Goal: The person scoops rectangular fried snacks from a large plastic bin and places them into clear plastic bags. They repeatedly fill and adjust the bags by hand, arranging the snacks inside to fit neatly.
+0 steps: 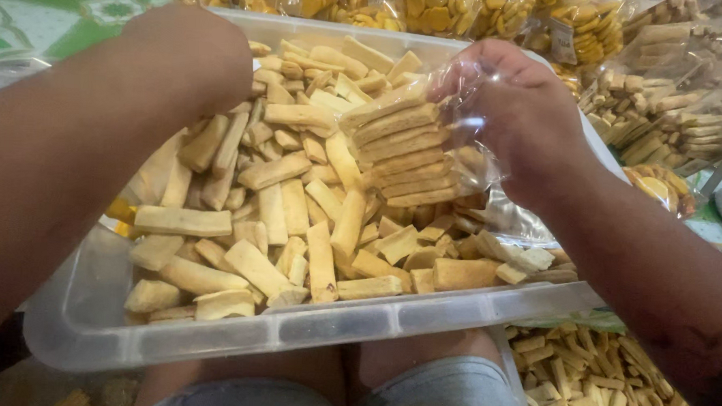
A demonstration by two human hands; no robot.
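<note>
Biscuit sticks point(295, 224) crowding the tub point(209, 334), bagged snacks point(673, 119) hemming its far side.

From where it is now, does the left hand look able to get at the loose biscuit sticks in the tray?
Probably yes: the left hand is already over the tray, directly above uncovered biscuit sticks.

— bright or dim?
— evenly lit, soft, from above; faint shadows only.
— glare?
— some, on the clear plastic bag point(454, 126).
— sharp?
— mid-frame, yes; blurred and bent at the edges.
</note>
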